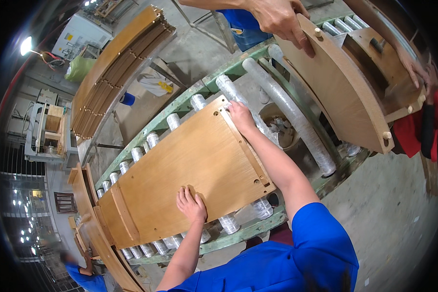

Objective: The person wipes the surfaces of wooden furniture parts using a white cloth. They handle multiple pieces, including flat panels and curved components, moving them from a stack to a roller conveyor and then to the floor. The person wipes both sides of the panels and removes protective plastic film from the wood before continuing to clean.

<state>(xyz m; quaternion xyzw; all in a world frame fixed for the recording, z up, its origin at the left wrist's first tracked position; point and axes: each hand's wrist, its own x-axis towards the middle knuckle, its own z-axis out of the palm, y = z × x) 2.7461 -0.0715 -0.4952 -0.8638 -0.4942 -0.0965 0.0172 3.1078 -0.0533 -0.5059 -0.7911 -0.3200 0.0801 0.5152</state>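
A large brown wooden panel (190, 165) lies flat on the plastic-wrapped rollers of a green conveyor (238, 233). My left hand (191, 203) rests flat on the panel's near edge, fingers spread. My right hand (240, 116) presses on the panel's far right corner, next to a thin wooden strip (250, 155) with screw holes along that end. Neither hand grips anything.
Another person's hands (280, 19) hold a curved wooden panel with dowels (343, 85) further along the conveyor at the upper right. A stack of curved wooden pieces (114, 68) stands on a cart at the upper left. More wooden parts (90, 219) sit at the left end.
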